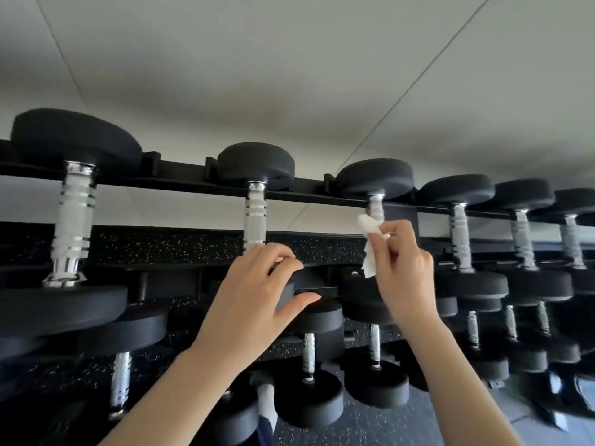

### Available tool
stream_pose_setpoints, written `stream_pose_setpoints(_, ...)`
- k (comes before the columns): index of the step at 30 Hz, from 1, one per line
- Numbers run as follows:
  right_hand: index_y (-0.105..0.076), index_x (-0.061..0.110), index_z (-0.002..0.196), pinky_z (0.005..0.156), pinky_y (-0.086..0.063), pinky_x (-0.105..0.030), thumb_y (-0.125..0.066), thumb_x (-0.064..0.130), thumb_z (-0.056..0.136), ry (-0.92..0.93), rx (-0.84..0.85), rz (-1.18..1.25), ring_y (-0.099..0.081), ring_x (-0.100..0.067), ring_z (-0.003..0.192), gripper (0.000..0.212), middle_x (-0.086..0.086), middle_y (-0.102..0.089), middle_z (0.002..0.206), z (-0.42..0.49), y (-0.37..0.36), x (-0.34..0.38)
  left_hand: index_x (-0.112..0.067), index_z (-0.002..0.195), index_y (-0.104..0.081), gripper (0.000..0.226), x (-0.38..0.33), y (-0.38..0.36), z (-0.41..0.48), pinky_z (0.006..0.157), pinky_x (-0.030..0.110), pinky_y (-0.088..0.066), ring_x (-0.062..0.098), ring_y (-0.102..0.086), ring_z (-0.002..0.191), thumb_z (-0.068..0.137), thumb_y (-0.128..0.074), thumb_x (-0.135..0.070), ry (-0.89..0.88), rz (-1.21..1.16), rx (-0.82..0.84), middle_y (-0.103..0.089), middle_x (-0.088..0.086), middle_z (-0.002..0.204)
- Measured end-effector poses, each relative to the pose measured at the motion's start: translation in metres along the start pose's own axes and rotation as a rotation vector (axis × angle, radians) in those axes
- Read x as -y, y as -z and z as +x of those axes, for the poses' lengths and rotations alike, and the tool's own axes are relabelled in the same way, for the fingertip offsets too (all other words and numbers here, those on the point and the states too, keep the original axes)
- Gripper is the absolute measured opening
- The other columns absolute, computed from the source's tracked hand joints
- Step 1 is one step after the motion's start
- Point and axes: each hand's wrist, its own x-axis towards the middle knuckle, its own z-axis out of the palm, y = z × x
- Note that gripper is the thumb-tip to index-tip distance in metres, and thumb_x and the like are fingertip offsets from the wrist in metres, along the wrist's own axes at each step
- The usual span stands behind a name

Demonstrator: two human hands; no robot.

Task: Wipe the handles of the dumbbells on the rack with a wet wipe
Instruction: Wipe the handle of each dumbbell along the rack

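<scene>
Pinches wet wipe [370, 231] in right hand [402, 268] fingertips, against chrome handle [376, 207] on the rack [193, 185], at 3 o'clock from mid-frame. Finds that handle lying 12-to-6, far head at 12. Curls left hand [254, 294], at 9 o'clock of the right, round a neighbouring near head [286, 294].

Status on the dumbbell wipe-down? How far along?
Done: cannot confirm; no handle shows visible wipe marks. In hand: the right hand pinches the wet wipe against the third top-row handle, while the left hand grips the near head of the second dumbbell. Left: likely the top-row handles to the right and the lower-row handles, judging by position only.
</scene>
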Motion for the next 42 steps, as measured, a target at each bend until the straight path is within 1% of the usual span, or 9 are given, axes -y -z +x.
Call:
stream_pose_setpoints(4,-0.046,0.011,0.096,0.038,-0.039,-0.035,-0.047,0.022,0.095,-0.02,-0.04,-0.017,-0.044,-0.01,0.038,0.01,-0.001,-0.05,0.049,-0.002,0.03,-0.044,-0.013,0.11,-0.065,0.048,-0.041,-0.033,0.023,0.076,0.036,-0.052,0.017,-0.057,0.096,0.09,-0.045,-0.052,-0.078,0.066,0.074,-0.059,-0.002,0.105)
stream_pose_setpoints(8,-0.046,0.01,0.097,0.038,-0.045,-0.039,-0.045,0.021,0.096,-0.003,0.024,0.002,-0.054,-0.015,0.044,0.01,-0.001,-0.057,0.057,0.007,0.038,-0.089,-0.015,0.114,-0.063,0.06,-0.068,-0.076,0.039,0.073,0.037,-0.053,0.02,-0.061,0.094,0.089,-0.032,-0.059,-0.035,0.259,0.199,-0.061,0.0,0.106)
stream_pose_setpoints(16,-0.043,0.014,0.101,0.04,-0.044,-0.038,-0.041,0.027,0.097,0.184,0.161,0.097,-0.047,-0.015,0.042,0.014,0.006,-0.046,0.053,0.044,0.011,-0.142,-0.012,0.129,-0.055,0.074,-0.101,-0.126,0.038,0.087,0.038,-0.049,0.021,-0.056,0.11,0.096,-0.014,-0.064,0.152,0.35,0.204,-0.059,0.001,0.12)
stream_pose_setpoints(19,-0.046,0.012,0.1,0.043,-0.044,-0.036,-0.043,0.027,0.097,0.262,0.123,0.155,-0.045,-0.014,0.043,0.016,0.012,-0.041,0.053,0.064,-0.004,-0.136,-0.01,0.133,-0.052,0.073,-0.114,-0.132,0.035,0.095,0.038,-0.044,0.022,-0.053,0.116,0.097,-0.017,-0.063,0.204,0.404,0.174,-0.057,0.003,0.124)
stream_pose_setpoints(24,-0.059,0.009,0.094,0.046,-0.049,-0.039,-0.052,0.024,0.094,0.28,-0.047,0.205,-0.056,-0.022,0.055,0.016,0.0,-0.058,0.071,0.084,-0.032,-0.117,-0.008,0.134,-0.053,0.068,-0.122,-0.136,0.029,0.095,0.04,-0.043,0.024,-0.054,0.115,0.096,-0.03,-0.059,0.224,0.446,0.115,-0.058,0.005,0.124)
stream_pose_setpoints(28,-0.067,0.006,0.087,0.056,-0.044,-0.026,-0.062,0.015,0.088,0.219,-0.224,0.2,-0.057,-0.025,0.072,0.011,-0.01,-0.058,0.085,0.083,-0.049,-0.117,-0.01,0.134,-0.053,0.066,-0.12,-0.137,0.026,0.093,0.039,-0.044,0.023,-0.052,0.114,0.095,-0.032,-0.059,0.232,0.443,0.094,-0.058,0.003,0.122)
stream_pose_setpoints(31,-0.07,0.004,0.084,0.067,-0.042,-0.019,-0.065,0.009,0.084,0.171,-0.251,0.272,-0.059,-0.023,0.08,0.006,-0.009,-0.06,0.089,0.081,-0.052,-0.116,-0.011,0.132,-0.054,0.064,-0.119,-0.136,0.026,0.091,0.039,-0.046,0.022,-0.053,0.113,0.094,-0.034,-0.059,0.222,0.438,0.082,-0.058,0.002,0.12)
stream_pose_setpoints(39,-0.067,0.006,0.079,0.065,-0.048,-0.031,-0.069,0.009,0.08,0.045,-0.097,0.426,-0.058,-0.017,0.073,0.003,-0.004,-0.062,0.084,0.084,-0.04,-0.112,-0.013,0.13,-0.049,0.06,-0.117,-0.14,0.027,0.085,0.036,-0.049,0.021,-0.052,0.11,0.093,-0.036,-0.058,0.209,0.367,0.018,-0.057,0.001,0.118)
stream_pose_setpoints(42,-0.066,0.006,0.08,0.066,-0.047,-0.026,-0.07,0.01,0.079,0.049,0.044,0.403,-0.056,-0.016,0.073,0.006,-0.004,-0.061,0.083,0.079,-0.031,-0.118,-0.014,0.13,-0.048,0.059,-0.115,-0.142,0.026,0.084,0.037,-0.05,0.022,-0.052,0.11,0.093,-0.036,-0.058,0.214,0.346,0.01,-0.057,0.001,0.118)
